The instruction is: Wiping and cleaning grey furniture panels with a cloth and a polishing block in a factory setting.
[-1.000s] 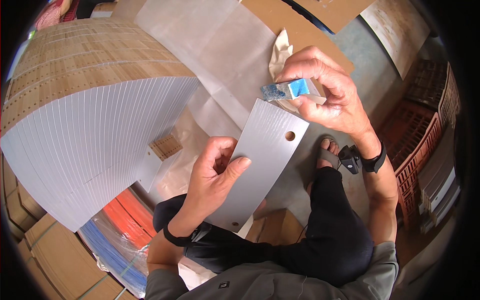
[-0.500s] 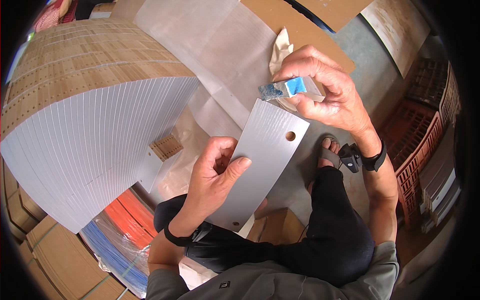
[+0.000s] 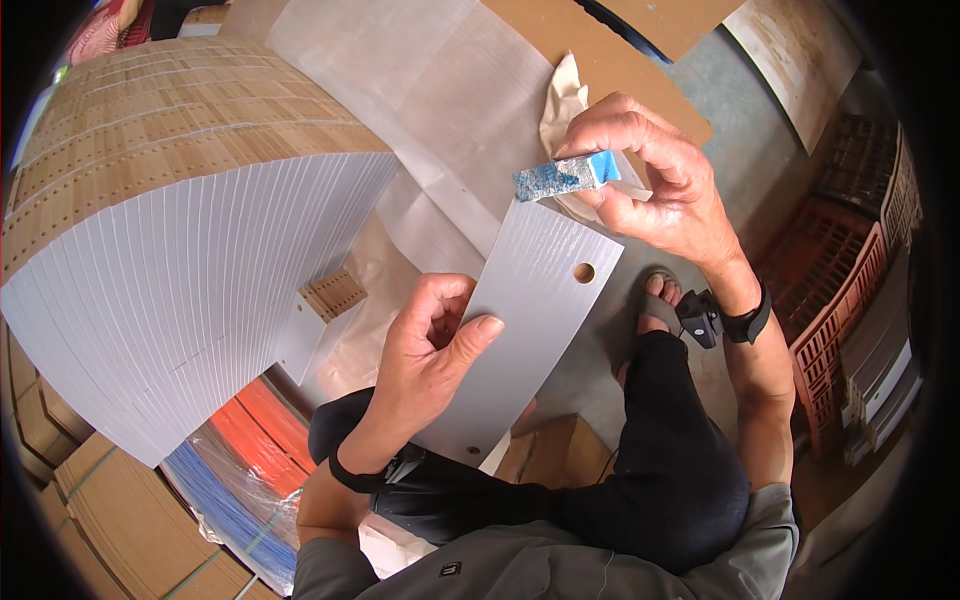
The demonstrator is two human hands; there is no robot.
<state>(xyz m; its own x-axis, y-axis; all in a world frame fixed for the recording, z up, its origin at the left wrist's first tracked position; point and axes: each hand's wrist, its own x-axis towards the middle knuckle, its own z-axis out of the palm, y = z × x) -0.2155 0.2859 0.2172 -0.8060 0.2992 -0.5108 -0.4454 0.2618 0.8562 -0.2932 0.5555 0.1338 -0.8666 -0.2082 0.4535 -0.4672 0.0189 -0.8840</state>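
Note:
A grey panel (image 3: 525,320) slants up from my lap, with a round hole near its far right corner and another near its lower end. My left hand (image 3: 430,345) grips the panel by its left edge, thumb flat on the grey face. Pinched between the thumb and fingers of my right hand (image 3: 655,170) is a small sanding block (image 3: 567,178), blue with a worn, dusty whitish surface. The block lies at the panel's far end edge and seems to touch its far left corner. Part of the block is hidden behind my fingers.
A tall stack of grey-faced boards (image 3: 200,270) with drilled wooden edges stands at left. Below it are orange strips (image 3: 262,440), blue strips (image 3: 225,500) and strapped cardboard (image 3: 130,515). Reddish plastic crates (image 3: 835,310) stand at right. Brown sheets (image 3: 620,60) lie at the back.
The sanding block has turned a little in my right hand, showing more of its whitish face. The panel's far end has shifted slightly to the right. My left hand keeps its hold.

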